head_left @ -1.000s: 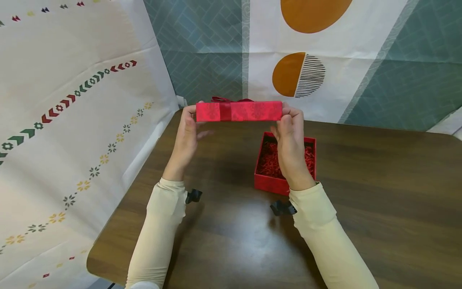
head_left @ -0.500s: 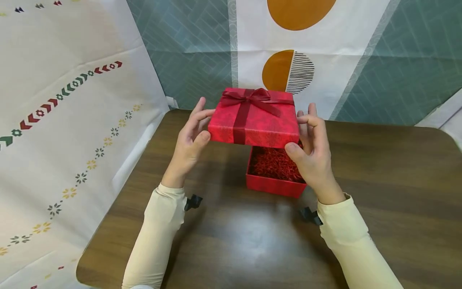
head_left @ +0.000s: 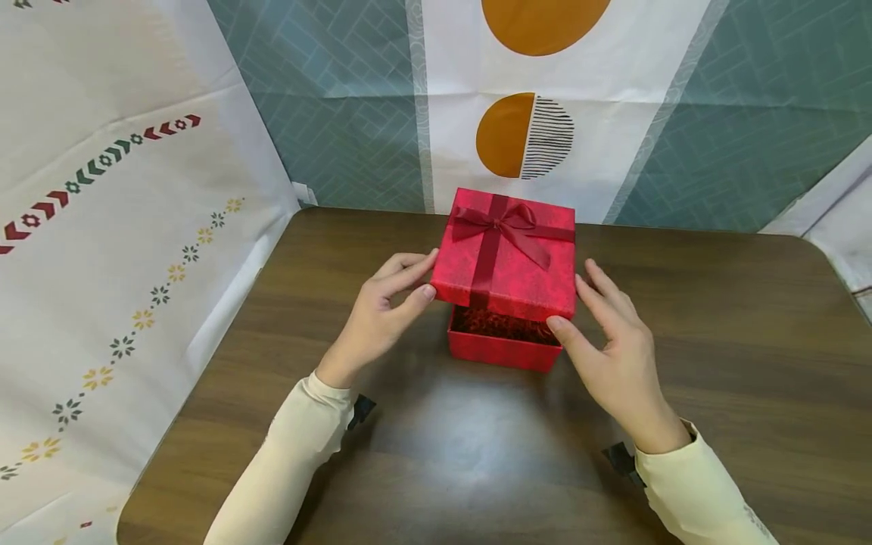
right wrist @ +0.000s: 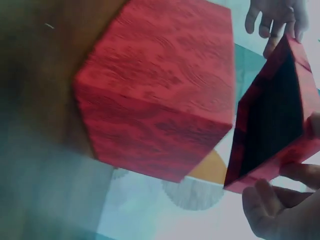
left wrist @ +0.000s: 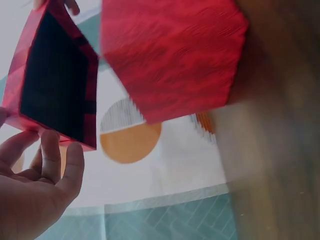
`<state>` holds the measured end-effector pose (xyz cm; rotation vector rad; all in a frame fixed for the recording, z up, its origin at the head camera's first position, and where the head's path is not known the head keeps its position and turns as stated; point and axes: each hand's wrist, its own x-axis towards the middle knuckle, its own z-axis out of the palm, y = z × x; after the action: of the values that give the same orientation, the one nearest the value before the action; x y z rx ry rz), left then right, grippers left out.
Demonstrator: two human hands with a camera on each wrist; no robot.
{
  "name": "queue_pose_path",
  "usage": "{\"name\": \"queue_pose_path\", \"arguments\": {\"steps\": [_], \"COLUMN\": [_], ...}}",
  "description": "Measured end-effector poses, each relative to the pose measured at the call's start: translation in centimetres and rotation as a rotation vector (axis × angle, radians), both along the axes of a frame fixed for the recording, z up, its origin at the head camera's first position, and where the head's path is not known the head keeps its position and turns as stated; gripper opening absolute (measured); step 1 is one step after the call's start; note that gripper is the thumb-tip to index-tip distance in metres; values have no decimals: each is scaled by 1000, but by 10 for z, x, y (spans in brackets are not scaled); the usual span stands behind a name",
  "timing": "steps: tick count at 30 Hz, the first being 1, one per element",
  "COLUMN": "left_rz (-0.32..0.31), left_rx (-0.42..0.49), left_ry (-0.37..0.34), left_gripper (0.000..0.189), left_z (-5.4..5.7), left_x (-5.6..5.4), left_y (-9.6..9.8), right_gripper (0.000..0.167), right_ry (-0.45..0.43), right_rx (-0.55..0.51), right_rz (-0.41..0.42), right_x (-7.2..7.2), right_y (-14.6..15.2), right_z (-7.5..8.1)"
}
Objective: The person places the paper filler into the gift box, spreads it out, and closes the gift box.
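Observation:
A red gift box lid with a dark red ribbon bow hangs tilted over the matching red box base. My left hand pinches the lid's left side between thumb and fingers. On the opposite side, my right hand holds the lid's front right corner with thumb and fingertips. Red shredded paper shows in the gap at the front of the base; the lid hides the rest. Both wrist views show the lid's dark inside and a gap between it and the base.
The base stands on a brown wooden table. A patterned cloth hangs behind the table's far edge, and a white cloth hangs along its left side. Small black pieces sit at both cuffs.
Both hands have brought the lid down and to the right, over the base. Its front edge was facing me at first; now its bow-side top shows.

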<state>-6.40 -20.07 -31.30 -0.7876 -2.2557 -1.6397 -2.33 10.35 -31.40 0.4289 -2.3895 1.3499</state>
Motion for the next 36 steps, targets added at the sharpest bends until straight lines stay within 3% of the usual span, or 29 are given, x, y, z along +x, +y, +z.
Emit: {"name": "queue_pose_path", "arguments": {"steps": [8,17,27,36], "left_rz": [33,37,25,61], "left_rx": [-161,-310,-289,-304], "left_ry": [-79,-80,-125,-190], "left_gripper": [46,47,49,47], "left_z": [-19,-26,-30,-29], "left_x": [10,18,21,22], "left_y": [10,15,14,17], "right_gripper": [66,65,66,64], "right_ry": [-12,-90,-87,-110], "right_rx": [78,126,151,218], "right_rz": [-33,-38,-20,-7], "right_x": [10,18,12,8], "right_y": [9,16,13,11], "right_z": [-20,-30,-35,-36]}}
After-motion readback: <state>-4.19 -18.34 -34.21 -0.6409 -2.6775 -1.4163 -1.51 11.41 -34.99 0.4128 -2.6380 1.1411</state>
